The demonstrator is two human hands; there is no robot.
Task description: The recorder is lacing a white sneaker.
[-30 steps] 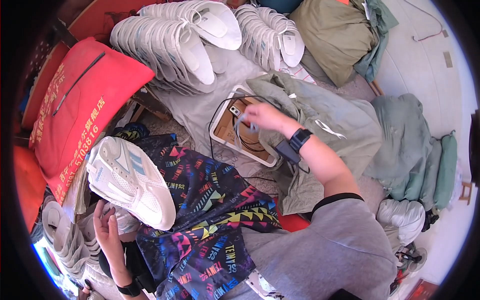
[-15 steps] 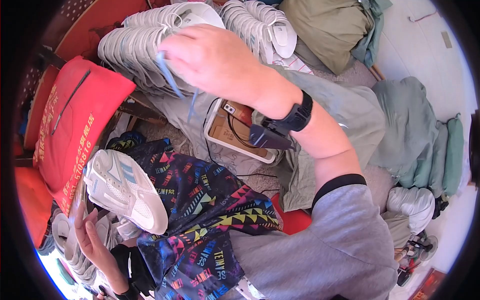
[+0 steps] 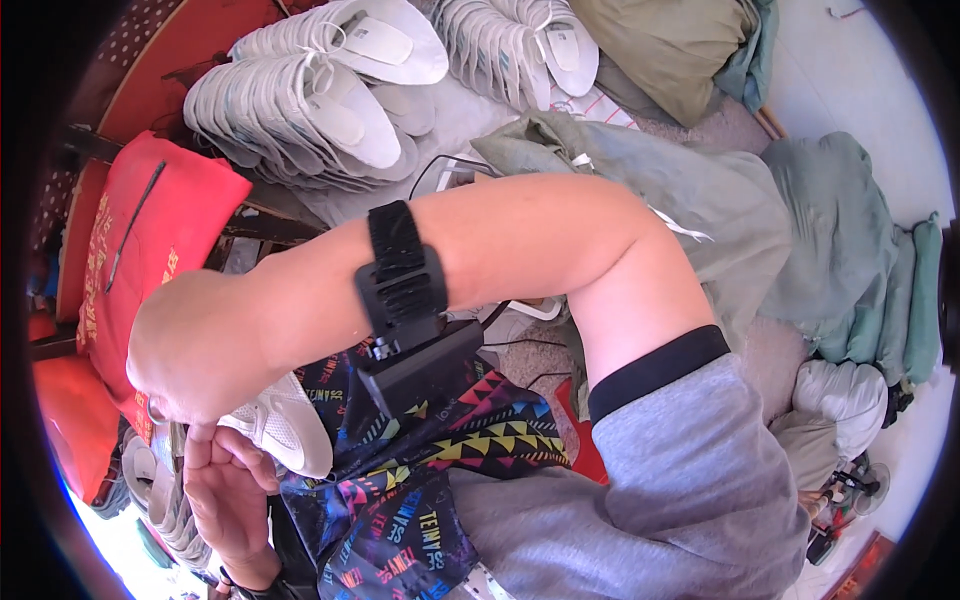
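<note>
A white athletic shoe (image 3: pixel 297 432) lies at the left edge of my patterned apron, its toe showing and most of its upper hidden behind my right hand. That hand (image 3: pixel 185 350), its arm reaching across to the left, is over the shoe's upper. It is curled closed, its fingertips turned away, so I cannot make out what they hold. Just below, touching it, is my left hand (image 3: pixel 228 495), palm toward me and fingers bent. Its foremost fingertips are tucked behind the right hand, and anything between them is hidden. The apron (image 3: pixel 480 430) covers my lap.
Stacked white shoes (image 3: pixel 300 110) stand at the upper left, with another row (image 3: pixel 510 50) beside them. A red printed bag (image 3: pixel 165 220) hangs at the left. More shoes (image 3: pixel 165 500) sit below it. Grey-green cloth (image 3: pixel 660 190) and filled sacks (image 3: pixel 840 240) lie to the right.
My right hand has swung from the stacked shoes, where it held a thin blue strip, down and left to my left hand. The strip is out of sight. My left hand's fingers have curled.
</note>
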